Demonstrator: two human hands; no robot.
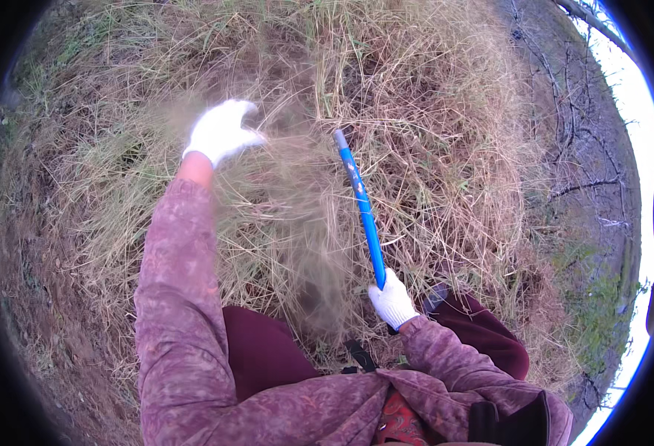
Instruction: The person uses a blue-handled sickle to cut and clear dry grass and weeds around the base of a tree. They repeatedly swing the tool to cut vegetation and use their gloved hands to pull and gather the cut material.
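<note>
My left hand (223, 132), in a white glove, is stretched out over the dry grass with thumb and fingers apart. Some grass beside it is blurred, and I see nothing held in it. My right hand (392, 300), also in a white glove, is closed around the lower end of a blue handle (365, 212) with a grey tip. The handle points up and slightly left over the grass; whether it carries a blade cannot be seen. Long, tangled dry grass (438, 184) lies around and under the handle.
Bare thorny branches (569, 117) stand on the sloping ground at the right. Low green plants (589, 301) grow at the lower right. My bent knees in dark red trousers (265, 345) are at the bottom, with a dark strap (360, 355) between them. Brown soil (37, 312) shows at the left.
</note>
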